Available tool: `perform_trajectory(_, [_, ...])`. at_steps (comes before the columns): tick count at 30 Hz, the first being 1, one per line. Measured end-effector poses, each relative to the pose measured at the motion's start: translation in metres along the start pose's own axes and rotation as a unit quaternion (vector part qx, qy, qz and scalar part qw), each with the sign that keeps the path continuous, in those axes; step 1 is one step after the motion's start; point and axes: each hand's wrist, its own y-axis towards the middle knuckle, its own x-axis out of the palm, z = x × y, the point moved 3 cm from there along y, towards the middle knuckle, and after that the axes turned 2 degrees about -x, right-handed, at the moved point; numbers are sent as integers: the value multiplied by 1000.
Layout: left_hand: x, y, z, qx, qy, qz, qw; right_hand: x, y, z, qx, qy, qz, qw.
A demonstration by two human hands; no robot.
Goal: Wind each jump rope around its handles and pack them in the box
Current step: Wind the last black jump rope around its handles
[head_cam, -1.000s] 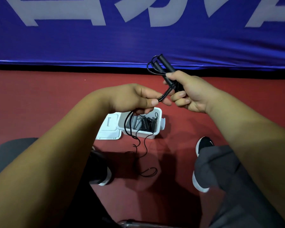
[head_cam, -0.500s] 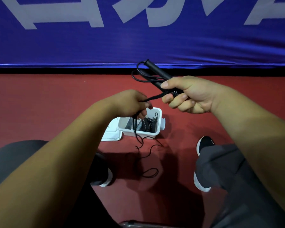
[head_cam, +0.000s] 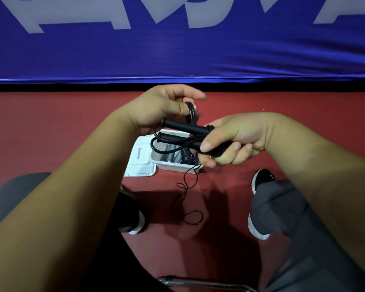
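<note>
Two black handles (head_cam: 178, 125) lie side by side in the right hand (head_cam: 238, 140), whose fingers curl round them. The left hand (head_cam: 160, 108) pinches a loop of the rope (head_cam: 192, 114) above them. The rope's free end trails down to the red floor (head_cam: 51, 127), beside the open white box (head_cam: 173, 165).

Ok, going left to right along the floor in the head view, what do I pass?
On the floor: white lid → open white box → black right shoe. Left out because they overlap these: left shoe, loose rope tail.
</note>
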Motion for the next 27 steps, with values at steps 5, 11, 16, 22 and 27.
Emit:
perform_trajectory(5, [-6, -3, 14, 22, 47, 1, 999, 0, 10, 2, -16, -28, 69, 997])
perform_trajectory(11, [-3, -6, 21, 30, 159, 40, 986, -3, 19, 5, -20, -55, 149, 987])
perform_trajectory(16, [2, -10, 29, -3, 404, 67, 912, -15, 30, 15, 13, -75, 203, 976])
perform_trajectory(22, [6, -15, 22, -77, 522, 63, 847, -44, 38, 23, 9, -139, 339, 930])
perform_trajectory(27, [5, -15, 11, -152, 427, 81, 888, -53, 42, 13, -53, -169, 455, 873])
